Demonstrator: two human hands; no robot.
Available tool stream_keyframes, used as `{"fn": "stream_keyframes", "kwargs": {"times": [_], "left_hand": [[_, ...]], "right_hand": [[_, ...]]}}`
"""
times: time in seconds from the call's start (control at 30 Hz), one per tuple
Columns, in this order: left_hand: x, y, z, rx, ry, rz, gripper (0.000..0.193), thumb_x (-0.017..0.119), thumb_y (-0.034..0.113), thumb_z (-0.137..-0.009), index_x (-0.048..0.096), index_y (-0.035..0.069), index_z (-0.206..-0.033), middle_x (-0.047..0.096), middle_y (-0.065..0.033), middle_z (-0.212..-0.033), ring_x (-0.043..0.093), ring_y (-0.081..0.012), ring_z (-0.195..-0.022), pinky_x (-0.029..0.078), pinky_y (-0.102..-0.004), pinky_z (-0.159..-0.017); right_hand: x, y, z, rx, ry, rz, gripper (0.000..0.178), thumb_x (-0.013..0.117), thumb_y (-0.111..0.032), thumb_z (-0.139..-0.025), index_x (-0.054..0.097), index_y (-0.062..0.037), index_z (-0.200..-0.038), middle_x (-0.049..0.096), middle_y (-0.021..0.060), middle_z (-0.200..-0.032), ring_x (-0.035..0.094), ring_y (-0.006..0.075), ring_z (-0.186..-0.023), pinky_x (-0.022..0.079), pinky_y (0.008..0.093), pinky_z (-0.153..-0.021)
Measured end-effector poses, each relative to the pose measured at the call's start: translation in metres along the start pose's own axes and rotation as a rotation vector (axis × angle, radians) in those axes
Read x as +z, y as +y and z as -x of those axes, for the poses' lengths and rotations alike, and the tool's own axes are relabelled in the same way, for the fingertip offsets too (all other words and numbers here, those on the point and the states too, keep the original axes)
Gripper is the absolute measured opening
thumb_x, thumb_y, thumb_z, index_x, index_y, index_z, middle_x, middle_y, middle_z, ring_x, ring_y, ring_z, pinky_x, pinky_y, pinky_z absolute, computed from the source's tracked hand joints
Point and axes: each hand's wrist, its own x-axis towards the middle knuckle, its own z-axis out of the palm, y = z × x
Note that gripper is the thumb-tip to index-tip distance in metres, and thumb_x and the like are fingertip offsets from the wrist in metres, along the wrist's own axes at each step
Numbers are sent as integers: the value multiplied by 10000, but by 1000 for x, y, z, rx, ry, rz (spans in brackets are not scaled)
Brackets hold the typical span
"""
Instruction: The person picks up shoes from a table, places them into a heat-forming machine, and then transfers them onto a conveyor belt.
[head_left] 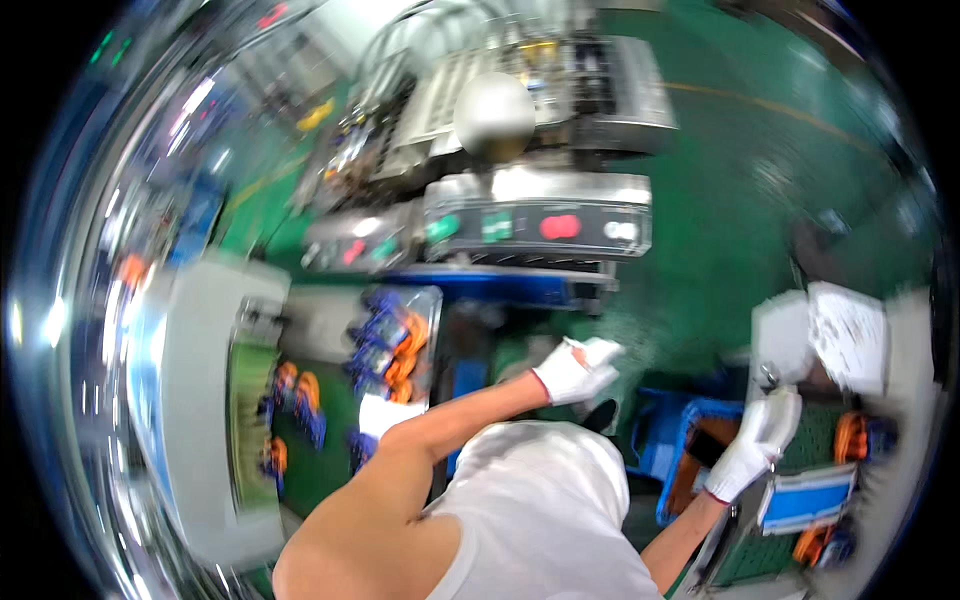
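Observation:
My left hand (580, 371), in a white glove, is held out in front of my body with its fingers stretched out. Nothing shows in it. My right hand (757, 445), also gloved in white, reaches over the right side, between a blue bin (681, 455) and the right-hand bench. Its fingers extend away from me, partly blurred, and I see no object in them. Close to the fingertips are a small metal part (768, 374) and a white sheet with markings (848, 337). A blue-and-white flat item (808, 499) lies just nearer me than that hand.
Ahead stands a machine with a button panel (538, 229) carrying green, red and white buttons. A clear tray (432, 310) of blue-and-orange parts (402, 350) is at left, near a pale cabinet (205, 400). More orange-and-blue parts (852, 437) sit on the right bench. Green floor (720, 200) shows beyond.

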Motion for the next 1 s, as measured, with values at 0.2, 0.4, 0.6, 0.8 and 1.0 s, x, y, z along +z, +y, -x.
{"fn": "stream_keyframes", "kwargs": {"times": [0.2,0.4,0.6,0.8,1.0], "left_hand": [[-127,-201,361,-954,900,-318,313,616,336,-954,709,67,-1086,726,-204,-1062,696,-379,-1020,538,-455,-912],[0,-257,661,-1867,1082,-213,480,683,336,-889,625,36,-1259,730,-226,-1093,688,-410,-1063,532,-488,-951],[-85,-339,649,-2027,1368,69,954,731,627,-814,464,-41,-1441,550,-297,-1400,580,-444,-1261,473,-501,-1062],[-122,-446,636,-2085,1519,19,608,671,542,-913,613,36,-1246,609,-231,-1205,656,-417,-1073,529,-519,-897],[-66,-446,685,-1692,1690,-58,377,617,365,-1001,665,21,-1147,655,-189,-1155,662,-412,-1008,523,-488,-871]], "right_hand": [[162,59,101,294,-972,-132,623,682,-89,-983,397,39,-1522,449,241,-1555,476,304,-1422,384,402,-1180],[239,75,159,112,-1249,335,649,737,-151,-941,446,75,-1476,528,276,-1466,553,330,-1332,437,421,-1124],[296,46,201,-96,-1286,680,604,764,-147,-902,523,70,-1412,613,238,-1366,631,308,-1210,507,399,-1031],[302,-24,227,-76,-1291,817,610,805,-134,-865,544,62,-1380,630,225,-1345,628,304,-1220,498,410,-1049],[333,-78,251,-205,-1354,907,614,797,-163,-874,543,66,-1384,616,216,-1384,607,293,-1275,475,388,-1072]]}}
